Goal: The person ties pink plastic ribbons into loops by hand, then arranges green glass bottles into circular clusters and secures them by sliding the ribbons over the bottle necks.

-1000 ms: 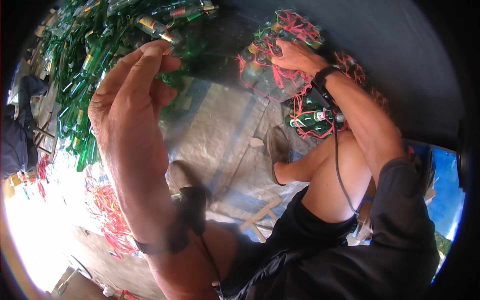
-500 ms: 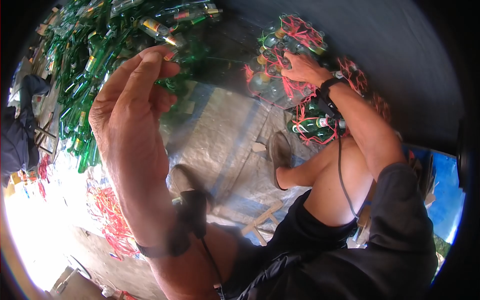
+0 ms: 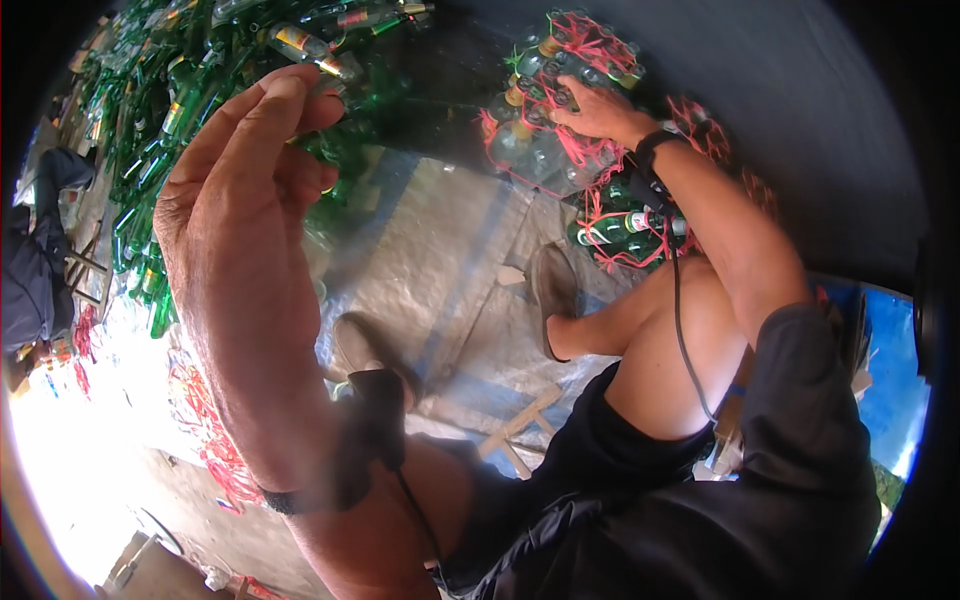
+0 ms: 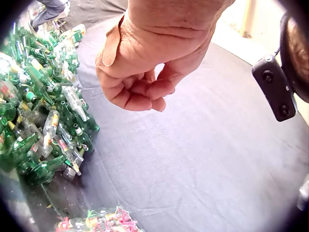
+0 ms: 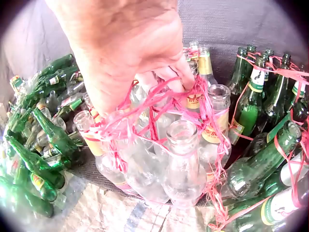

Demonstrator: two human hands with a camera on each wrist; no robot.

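Note:
My right hand point(image 3: 605, 112) reaches down onto a bundle of clear glass bottles point(image 3: 528, 148) tied with pink plastic twine. In the right wrist view the bottles point(image 5: 182, 166) stand upright, necks up, and the twine point(image 5: 120, 128) winds round their necks. Fingers of that hand curl in among the necks under the twine, with the thumb on the near left side; the fingertips are partly hidden. Raised in front of the head camera, my left hand point(image 3: 240, 190) hangs with loosely curled fingers. Nothing shows between those fingers in the left wrist view.
A large heap of loose green and clear bottles point(image 3: 150, 170) lies to the left. Green bottles point(image 5: 248, 108) tied with pink twine stand and lie right of the clear bundle. Loose red twine point(image 3: 215, 440) lies at lower left. A dark sheet point(image 3: 780, 130) hangs behind.
The left hand has shifted slightly left and up in the head view. The right hand stays at the bundle, its thumb and fingers a little more spread. The head view has swayed slightly.

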